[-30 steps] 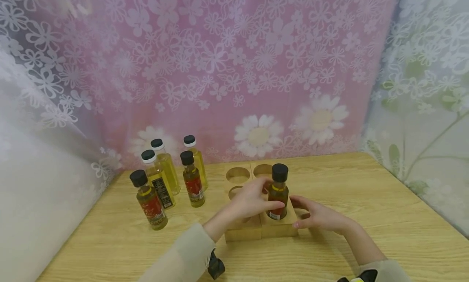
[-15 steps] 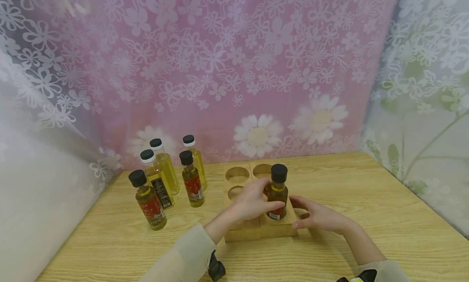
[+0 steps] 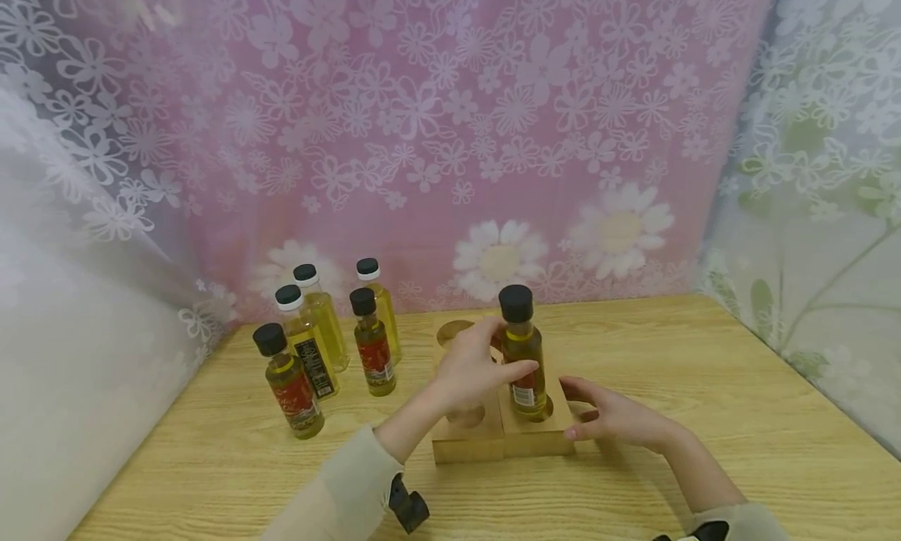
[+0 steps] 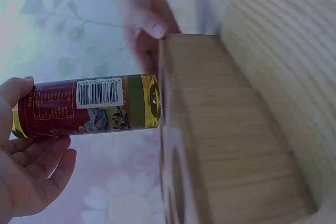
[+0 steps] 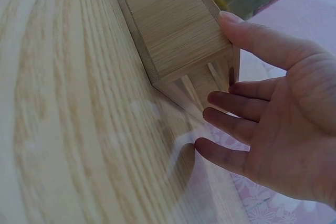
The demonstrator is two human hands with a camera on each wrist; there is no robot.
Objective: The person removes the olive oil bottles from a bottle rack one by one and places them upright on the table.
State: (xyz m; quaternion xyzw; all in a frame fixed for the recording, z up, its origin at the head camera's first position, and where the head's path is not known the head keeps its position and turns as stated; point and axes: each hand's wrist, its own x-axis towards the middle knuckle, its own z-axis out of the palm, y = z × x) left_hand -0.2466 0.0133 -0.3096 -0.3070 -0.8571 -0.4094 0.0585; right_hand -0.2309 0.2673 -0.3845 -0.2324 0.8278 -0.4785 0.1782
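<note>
In the head view my left hand grips a dark-capped oil bottle with a red label. The thumb lies on the near side of its label, the fingers behind. A round hole shows under the bottle, in the near right of a wooden holder. The left wrist view shows the bottle's base right at the holder's top face. My right hand is at the holder's right side. In the right wrist view its thumb touches the top edge and its fingers spread, slightly bent, along the end.
Left of the holder several oil bottles stand upright on the wooden table: a red-labelled bottle in front, another red-labelled bottle, and taller bottles of yellow oil behind. A floral curtain hangs at the back.
The left hand has raised the bottle and shifted it slightly left, and the near right hole now shows beneath it. The right hand has stayed at the holder's side.
</note>
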